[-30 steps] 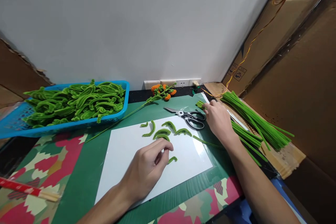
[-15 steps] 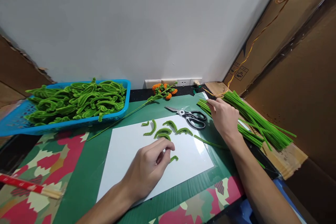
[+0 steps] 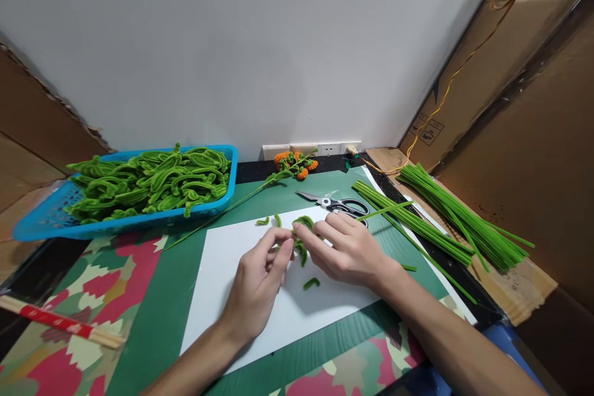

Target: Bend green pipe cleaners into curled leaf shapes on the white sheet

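Over the white sheet (image 3: pixel 223 284), my left hand (image 3: pixel 260 278) is closed in a pinch; what lies between its fingertips is too small to make out. My right hand (image 3: pixel 348 247) meets it fingertip to fingertip, its fingers closed round a green fuzzy stem (image 3: pixel 385 210) that sticks out up and to the right. Short curled green pieces (image 3: pixel 304 252) lie under and between the hands, and one bent piece (image 3: pixel 312 283) rests below them. Black-handled scissors (image 3: pixel 327 202) lie open just behind my right hand, partly hidden by it.
A blue basket (image 3: pixel 232 179) heaped with green fuzzy pieces (image 3: pixel 153 179) stands at the left. An orange-flowered stem (image 3: pixel 260 184) lies behind the sheet. Green stem bundles (image 3: pixel 417 229) lie at the right. Wrapped chopsticks (image 3: pixel 60 320) are at the lower left; cardboard stands at the sides.
My right hand has moved left from the stem bundle to my left hand, bringing a green stem. The whole view has shifted slightly.
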Demonstrator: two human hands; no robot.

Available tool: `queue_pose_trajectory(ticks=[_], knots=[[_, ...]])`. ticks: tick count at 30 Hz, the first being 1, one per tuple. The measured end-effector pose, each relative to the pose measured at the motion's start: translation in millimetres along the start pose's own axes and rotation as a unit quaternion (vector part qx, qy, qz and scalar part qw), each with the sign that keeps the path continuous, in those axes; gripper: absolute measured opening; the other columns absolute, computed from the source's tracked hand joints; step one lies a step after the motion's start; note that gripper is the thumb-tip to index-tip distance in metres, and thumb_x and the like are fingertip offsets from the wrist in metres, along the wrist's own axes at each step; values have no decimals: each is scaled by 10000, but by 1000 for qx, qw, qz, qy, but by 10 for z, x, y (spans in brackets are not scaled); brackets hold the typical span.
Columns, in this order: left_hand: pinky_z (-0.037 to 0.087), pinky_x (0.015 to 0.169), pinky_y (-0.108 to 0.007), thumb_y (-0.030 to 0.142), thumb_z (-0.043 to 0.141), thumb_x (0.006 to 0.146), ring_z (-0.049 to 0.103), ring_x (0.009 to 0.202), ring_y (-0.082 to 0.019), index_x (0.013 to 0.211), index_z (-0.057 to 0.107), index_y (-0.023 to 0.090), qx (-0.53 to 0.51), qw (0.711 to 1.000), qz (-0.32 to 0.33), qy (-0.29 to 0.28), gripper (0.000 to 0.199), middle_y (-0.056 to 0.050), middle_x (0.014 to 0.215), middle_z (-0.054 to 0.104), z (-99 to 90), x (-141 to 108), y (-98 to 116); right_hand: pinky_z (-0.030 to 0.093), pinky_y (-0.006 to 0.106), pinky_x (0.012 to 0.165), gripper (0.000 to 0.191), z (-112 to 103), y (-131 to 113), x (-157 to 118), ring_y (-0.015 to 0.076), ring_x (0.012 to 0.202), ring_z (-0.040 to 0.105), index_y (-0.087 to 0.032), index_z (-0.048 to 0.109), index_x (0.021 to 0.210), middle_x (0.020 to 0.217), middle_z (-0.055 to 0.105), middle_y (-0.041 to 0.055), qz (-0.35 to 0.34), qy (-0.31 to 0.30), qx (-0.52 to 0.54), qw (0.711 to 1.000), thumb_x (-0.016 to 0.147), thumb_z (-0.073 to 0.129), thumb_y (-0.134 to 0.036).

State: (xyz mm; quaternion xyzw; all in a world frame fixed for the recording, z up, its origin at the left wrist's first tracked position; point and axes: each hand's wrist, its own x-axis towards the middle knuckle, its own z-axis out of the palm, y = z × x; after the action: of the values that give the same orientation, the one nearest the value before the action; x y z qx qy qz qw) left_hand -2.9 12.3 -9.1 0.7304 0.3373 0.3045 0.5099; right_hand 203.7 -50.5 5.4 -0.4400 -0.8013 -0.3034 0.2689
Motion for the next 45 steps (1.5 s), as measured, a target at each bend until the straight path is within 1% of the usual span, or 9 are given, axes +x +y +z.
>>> queue_pose_trajectory(ticks=[3,8,16,22,29,33,36,41,45], knots=[[379,547,-236,586,506,1096,462,544,-102,849,549,201,-4,1000,-15,-12,460,61,640,479,-6,20,2,406,370,650,271,24,-36,15,206,759,565,-90,634,1325,812,685,46,-14,-10,12,1000,1076,546,-151],[351,495,-210,569,513,1103,426,514,-88,834,523,205,-41,999,-8,27,453,71,619,448,22,-3,-5,414,357,675,263,18,22,-13,203,750,568,-116,670,1308,813,689,47,37,-17,19,999,1086,541,-174],[300,403,-157,599,542,1084,437,466,-40,847,506,197,-134,984,-6,118,468,51,742,524,36,28,-8,337,298,574,269,-123,276,-168,135,572,533,-173,791,1033,686,640,7,343,63,65,935,1058,650,-401],[283,406,-144,589,589,1066,422,467,-38,825,538,187,-148,981,3,124,471,45,710,519,27,28,-28,259,290,521,350,-162,337,-135,115,527,389,-177,748,728,564,517,-20,491,26,320,810,935,755,-459],[302,417,-148,507,740,996,420,483,-58,897,675,178,-153,973,33,168,350,50,635,481,22,15,-41,176,257,487,251,-185,253,-75,78,492,222,-170,774,747,525,346,-77,469,48,730,494,855,832,-389],[327,406,-156,475,724,1012,449,451,-52,963,722,171,-146,975,48,163,308,21,675,605,18,11,-19,222,244,502,313,-178,158,-3,103,549,262,-158,783,770,596,387,-38,466,65,792,388,948,712,-406],[349,401,-170,453,721,1012,465,431,-48,1082,744,173,-134,981,47,134,290,1,754,684,26,-5,-11,312,237,520,305,-105,106,33,128,594,324,-178,770,809,668,445,-9,483,131,777,382,984,640,-392],[481,461,-227,438,682,1031,545,474,-75,1245,735,164,-99,994,0,49,351,-88,988,808,67,-66,12,546,344,757,327,26,69,32,229,921,640,-234,772,924,1075,719,101,492,176,706,478,1030,539,-437],[531,503,-264,441,680,1030,557,442,-78,1228,758,142,-104,994,-16,4,367,-138,1059,838,87,-95,38,553,467,1004,464,6,9,65,288,1161,695,-253,815,916,1219,785,119,475,137,732,468,1045,474,-540]])
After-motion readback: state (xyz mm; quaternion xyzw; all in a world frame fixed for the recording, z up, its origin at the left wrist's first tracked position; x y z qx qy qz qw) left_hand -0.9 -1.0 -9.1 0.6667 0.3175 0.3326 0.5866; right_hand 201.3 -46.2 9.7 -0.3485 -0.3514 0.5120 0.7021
